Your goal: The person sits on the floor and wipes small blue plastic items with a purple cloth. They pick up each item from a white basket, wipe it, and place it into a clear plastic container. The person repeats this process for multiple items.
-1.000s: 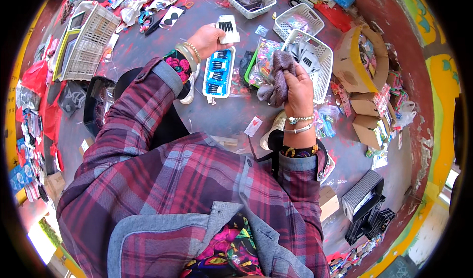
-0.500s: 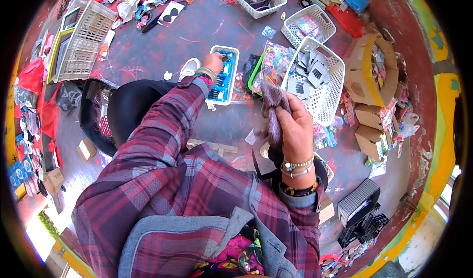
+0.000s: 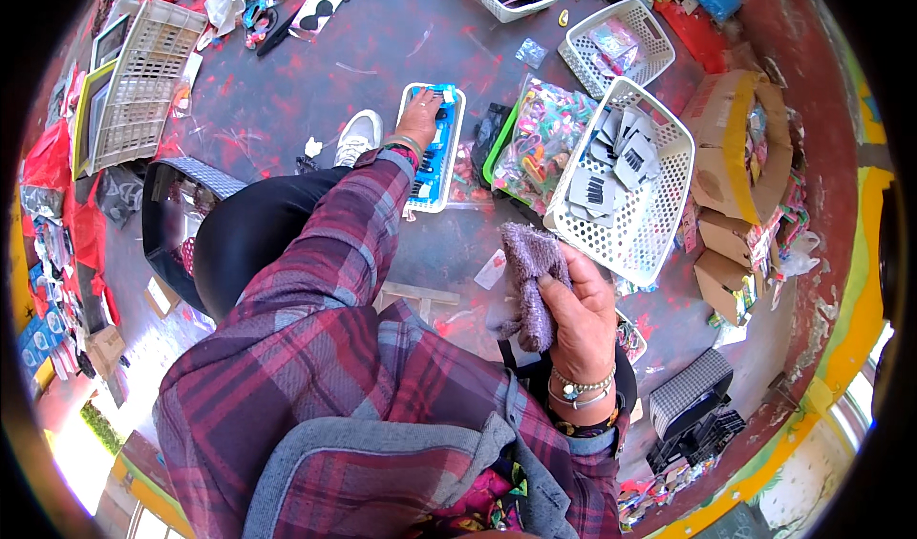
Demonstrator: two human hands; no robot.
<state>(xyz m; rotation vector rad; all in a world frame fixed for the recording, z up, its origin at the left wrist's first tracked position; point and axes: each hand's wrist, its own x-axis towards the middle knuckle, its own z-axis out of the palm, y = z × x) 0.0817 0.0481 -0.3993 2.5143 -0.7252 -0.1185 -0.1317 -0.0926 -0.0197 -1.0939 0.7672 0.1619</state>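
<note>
A: Upper centre of the frame now, resting the left hand (image 3: 420,118) palm down in the white tray (image 3: 458,147), right over the blue packs (image 3: 439,161)!

B: Gripping anything in there?

A: Not managing to tell! Bending the fingers over the packs, hiding the tips from view, and not showing how wide they are parted.

B: And doing what with the right hand (image 3: 581,319)?

A: Clasping the purplish cloth (image 3: 535,267), just right of centre in the frame! Pressing the thumb on top, closing the fingers behind, and bunching the fabric firmly between.

B: Holding it near what?

A: Holding it just below the lower left corner of the white basket (image 3: 635,257), right of centre. Seeing grey cards (image 3: 611,161) lying loosely overlapped inside, too.

B: Spotting what between tray and basket?

A: Spotting a clear bag (image 3: 544,142) of colourful bits, lying up against the basket's left side.

B: Noticing a pale shoe (image 3: 359,138) also, just left of the tray!

A: And looking farther out: finding a carton (image 3: 716,157) at the right of the frame, and a pale crate (image 3: 153,75) at the upper left.
</note>
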